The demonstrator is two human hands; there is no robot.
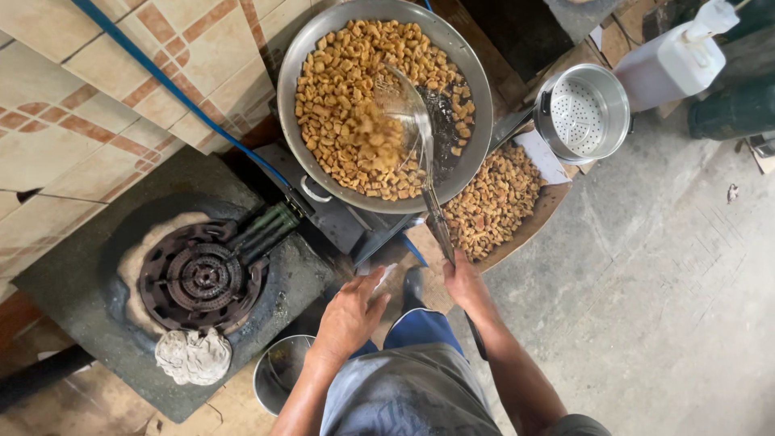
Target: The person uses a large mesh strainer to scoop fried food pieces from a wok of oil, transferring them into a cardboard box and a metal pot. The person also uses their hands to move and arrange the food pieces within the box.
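Right hand [464, 282] grip closed on skimmer [412, 121], left hand [351, 311] open, wok [291, 97] of fried cubes [339, 97]

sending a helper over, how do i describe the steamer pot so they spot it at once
Start at the big wok of fried golden cubes, then look right past the cardboard tray of the same cubes. The steamer pot is the small round silver pot there, the only one with a perforated insert inside.

Shiny metal wok [300, 56], glossy metal skimmer [413, 121], rough grey concrete floor [662, 266].
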